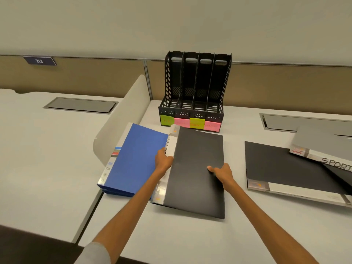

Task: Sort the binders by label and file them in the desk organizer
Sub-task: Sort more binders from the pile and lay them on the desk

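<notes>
A black binder (196,149) with a white spine lettered "SPORT" is in both my hands, its left edge tilted up over the desk. My left hand (164,161) grips the spine side. My right hand (222,172) holds the right edge, thumb on the cover. A blue binder (137,157) lies flat to the left, partly under the black one. Behind them stands a black desk organizer (196,88) with several slots, none holding a binder, and green and pink sticky labels (190,123) on its front. Another black binder (282,168) lies at the right, and a grey "SPORT" binder (323,149) rests on it.
A curved grey divider (122,122) separates this desk from the one on the left. Cable hatches (80,104) (280,121) sit in both desktops. A tan partition with a "213" plate (39,60) runs along the back.
</notes>
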